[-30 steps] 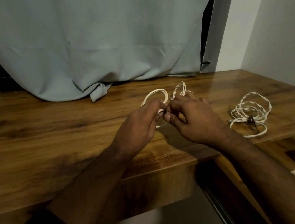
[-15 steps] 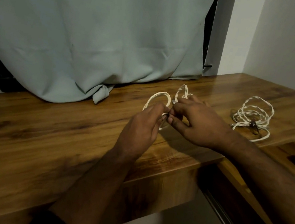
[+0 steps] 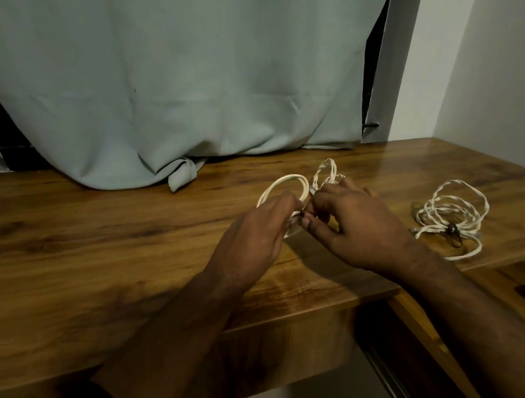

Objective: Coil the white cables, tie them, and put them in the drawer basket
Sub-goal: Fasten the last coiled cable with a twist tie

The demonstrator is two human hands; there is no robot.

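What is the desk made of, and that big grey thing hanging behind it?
The desk looks like wood or a wood-look laminate: brown grain streaks and a glossy top that reflects light. The grey curtain looks like soft matte cloth, since it hangs in folds and bunches up where it meets the desk.

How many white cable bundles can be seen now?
2. One coiled cable is held between both hands above the desk; the other cable lies on the desk to the right. More may be hidden.

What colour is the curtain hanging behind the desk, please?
Pale grey-green curtain, plain; the head view shows it.
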